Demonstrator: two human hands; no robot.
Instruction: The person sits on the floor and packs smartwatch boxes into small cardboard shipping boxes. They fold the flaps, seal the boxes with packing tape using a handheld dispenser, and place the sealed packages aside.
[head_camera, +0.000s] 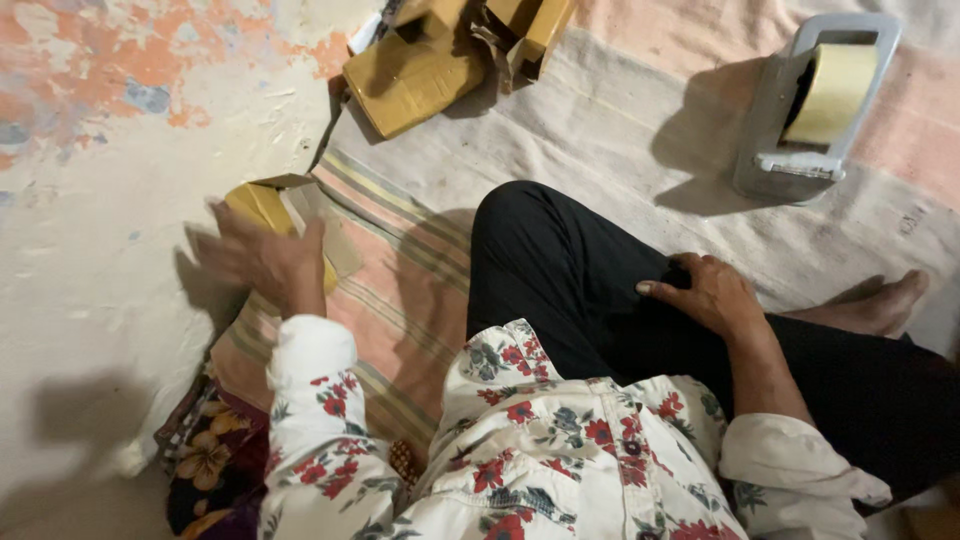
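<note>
Position: I am seated cross-legged on a striped mat (400, 300) laid over the floor (100, 250). My left hand (262, 258) is spread open, fingers splayed, lying over a small yellow carton (262, 205) with one flap standing up; it sits at the mat's edge, partly on bare floor. The hand is blurred, so I cannot tell whether the palm presses the carton or only hovers just above it. My right hand (705, 292) rests on my black-trousered knee (560, 270), loosely curled, holding nothing.

Surroundings: more flattened yellow cartons (420, 65) lie well apart at the top of the mat; a grey tape dispenser (815, 100) with a pale roll stands beyond my right knee.

Risks, as I judge them:
- An open palm gives no grip; the carton could slide off the mat edge onto the flaking floor.
- Pressure on the raised flap could crease or tear it.
- One-handed work leaves the carton unsteadied.
</note>
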